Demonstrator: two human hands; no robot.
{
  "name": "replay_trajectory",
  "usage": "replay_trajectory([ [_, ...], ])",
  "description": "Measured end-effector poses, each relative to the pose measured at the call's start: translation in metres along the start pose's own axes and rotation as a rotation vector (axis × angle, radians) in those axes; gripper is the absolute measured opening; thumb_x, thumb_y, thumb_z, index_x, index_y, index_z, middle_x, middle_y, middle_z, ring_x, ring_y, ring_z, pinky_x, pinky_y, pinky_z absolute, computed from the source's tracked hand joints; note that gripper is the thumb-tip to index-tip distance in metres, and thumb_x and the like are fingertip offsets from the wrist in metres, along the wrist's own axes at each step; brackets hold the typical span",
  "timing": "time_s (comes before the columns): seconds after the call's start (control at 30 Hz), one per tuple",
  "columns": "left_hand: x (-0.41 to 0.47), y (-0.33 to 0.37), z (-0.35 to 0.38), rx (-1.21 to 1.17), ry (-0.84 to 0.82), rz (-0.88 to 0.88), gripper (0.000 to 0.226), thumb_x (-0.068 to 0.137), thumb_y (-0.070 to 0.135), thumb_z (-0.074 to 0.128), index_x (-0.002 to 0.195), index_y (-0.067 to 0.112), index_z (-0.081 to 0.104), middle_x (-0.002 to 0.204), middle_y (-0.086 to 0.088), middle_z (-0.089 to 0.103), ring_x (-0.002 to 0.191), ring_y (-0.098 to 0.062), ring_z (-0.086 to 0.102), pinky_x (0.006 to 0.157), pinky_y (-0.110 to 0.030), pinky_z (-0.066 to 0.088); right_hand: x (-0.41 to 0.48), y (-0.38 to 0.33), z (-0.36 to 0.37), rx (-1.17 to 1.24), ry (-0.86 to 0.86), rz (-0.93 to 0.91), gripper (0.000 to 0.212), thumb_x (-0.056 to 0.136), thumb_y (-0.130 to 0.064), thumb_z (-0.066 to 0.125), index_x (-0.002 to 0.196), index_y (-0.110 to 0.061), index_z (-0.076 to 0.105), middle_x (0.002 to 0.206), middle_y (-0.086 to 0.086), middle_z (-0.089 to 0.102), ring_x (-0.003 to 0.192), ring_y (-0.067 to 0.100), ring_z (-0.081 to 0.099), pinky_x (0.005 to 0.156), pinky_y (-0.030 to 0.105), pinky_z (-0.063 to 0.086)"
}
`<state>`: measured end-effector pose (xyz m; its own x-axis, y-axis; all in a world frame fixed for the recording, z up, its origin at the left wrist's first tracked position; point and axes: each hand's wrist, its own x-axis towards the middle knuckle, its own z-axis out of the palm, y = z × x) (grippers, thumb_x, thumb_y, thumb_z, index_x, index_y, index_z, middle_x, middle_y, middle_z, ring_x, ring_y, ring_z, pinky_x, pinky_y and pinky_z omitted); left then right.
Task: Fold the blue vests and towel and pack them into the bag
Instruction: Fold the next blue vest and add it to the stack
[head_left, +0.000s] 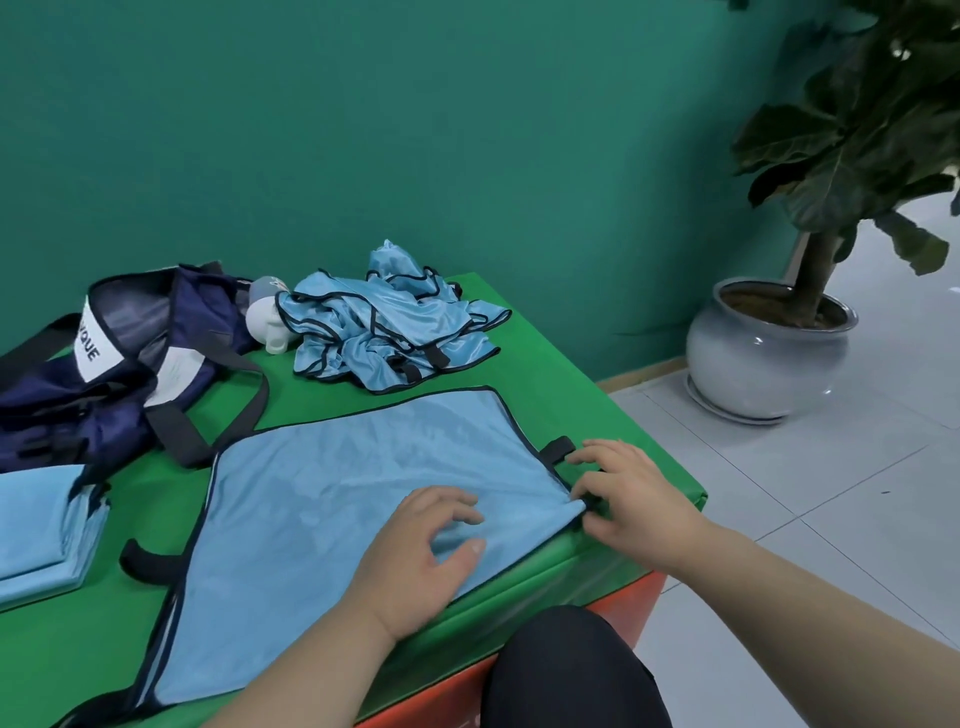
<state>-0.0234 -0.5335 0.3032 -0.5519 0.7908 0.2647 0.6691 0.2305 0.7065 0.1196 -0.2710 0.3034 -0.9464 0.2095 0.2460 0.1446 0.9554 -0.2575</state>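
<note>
In the centre of the frame a blue vest (332, 483) lies flat on the green table (597, 389), the left hand (421, 561) rests on it with relaxed fingers, the right hand (628, 499) pinches its right corner, and the dark bag (62, 410) sits at left.

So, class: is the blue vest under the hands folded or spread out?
Spread out: the vest lies flat across the green table, its black-trimmed outline and side straps showing.

The flat vest (353, 467) is light blue with dark piping, on a green table (613, 415). The bag (62, 410) is navy with white panels.
</note>
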Motion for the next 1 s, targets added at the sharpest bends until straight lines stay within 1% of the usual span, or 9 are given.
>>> replay_trajectory([
  [0.1,-0.025,-0.002,-0.022,0.022,-0.045,0.030,0.019,0.079,0.050,0.062,0.095,0.040,0.066,0.120,0.029,0.057,0.122,0.003,0.050,0.100,-0.007,0.032,0.000,-0.003,-0.010,-0.030,-0.030,0.013,0.018,0.080,-0.027,0.068,0.097,-0.029,0.072,0.143,-0.004,0.050,0.144,0.018,0.030,0.121,0.044,0.020],
  [0.2,-0.060,-0.018,-0.048,0.240,-0.078,0.106,0.026,0.079,0.055,0.066,0.099,0.038,0.066,0.114,0.030,0.057,0.117,0.009,0.049,0.098,-0.008,0.033,-0.002,-0.006,-0.015,-0.068,-0.071,0.003,0.023,0.079,-0.030,0.068,0.102,-0.032,0.069,0.148,-0.004,0.045,0.147,0.020,0.024,0.122,0.044,0.016],
  [0.3,-0.098,-0.035,-0.076,0.481,-0.109,0.109,0.042,0.074,0.069,0.065,0.104,0.040,0.065,0.111,0.029,0.053,0.110,0.007,0.049,0.095,-0.017,0.037,-0.003,-0.011,-0.013,-0.117,-0.095,-0.041,0.029,0.078,-0.031,0.068,0.107,-0.032,0.069,0.148,-0.003,0.044,0.149,0.022,0.022,0.123,0.050,0.014],
  [0.37,-0.120,-0.044,-0.093,0.639,-0.135,0.050,0.054,0.068,0.077,0.062,0.108,0.041,0.064,0.110,0.024,0.053,0.107,0.000,0.050,0.093,-0.023,0.043,-0.004,-0.015,-0.012,-0.157,-0.104,-0.072,0.027,0.078,-0.030,0.068,0.105,-0.032,0.070,0.141,-0.004,0.049,0.147,0.023,0.026,0.122,0.054,0.014],
  [0.43,-0.139,-0.052,-0.109,0.769,-0.158,-0.013,0.060,0.061,0.076,0.068,0.109,0.040,0.064,0.107,0.020,0.054,0.102,-0.006,0.054,0.086,-0.029,0.049,-0.004,-0.017,-0.010,-0.178,-0.106,-0.092,0.023,0.077,-0.027,0.068,0.099,-0.033,0.070,0.128,-0.008,0.055,0.142,0.021,0.034,0.121,0.056,0.014],
  [0.53,-0.159,-0.061,-0.125,0.856,-0.157,-0.092,0.064,0.050,0.063,0.086,0.105,0.037,0.066,0.101,0.017,0.057,0.092,-0.012,0.060,0.079,-0.032,0.052,-0.006,-0.021,-0.008,-0.212,-0.105,-0.100,0.020,0.075,-0.024,0.071,0.091,-0.035,0.069,0.101,-0.015,0.056,0.122,0.015,0.050,0.119,0.060,0.017],
  [0.63,-0.166,-0.066,-0.136,0.857,-0.135,-0.132,0.056,0.051,0.058,0.090,0.098,0.038,0.067,0.096,0.021,0.059,0.086,-0.009,0.064,0.073,-0.029,0.052,-0.007,-0.023,-0.005,-0.229,-0.084,-0.093,0.018,0.074,-0.021,0.072,0.084,-0.035,0.068,0.084,-0.018,0.053,0.100,0.012,0.057,0.118,0.063,0.019],
  [0.83,-0.168,-0.070,-0.147,0.779,-0.092,-0.111,0.033,0.060,0.036,0.094,0.079,0.037,0.067,0.082,0.026,0.057,0.072,-0.002,0.060,0.061,-0.022,0.050,-0.009,-0.026,-0.014,-0.180,-0.146,0.019,0.016,0.083,-0.023,0.065,0.087,-0.038,0.061,0.087,-0.021,0.055,0.096,0.004,0.049,0.124,0.048,0.008],
  [1.0,-0.169,-0.070,-0.150,0.810,-0.091,-0.120,0.039,0.058,0.013,0.091,0.076,0.034,0.064,0.076,0.024,0.055,0.066,-0.002,0.055,0.058,-0.018,0.044,-0.013,-0.037,-0.028,-0.161,-0.140,0.026,0.019,0.083,-0.022,0.065,0.083,-0.039,0.058,0.084,-0.022,0.055,0.088,0.002,0.051,0.120,0.039,0.019],
])
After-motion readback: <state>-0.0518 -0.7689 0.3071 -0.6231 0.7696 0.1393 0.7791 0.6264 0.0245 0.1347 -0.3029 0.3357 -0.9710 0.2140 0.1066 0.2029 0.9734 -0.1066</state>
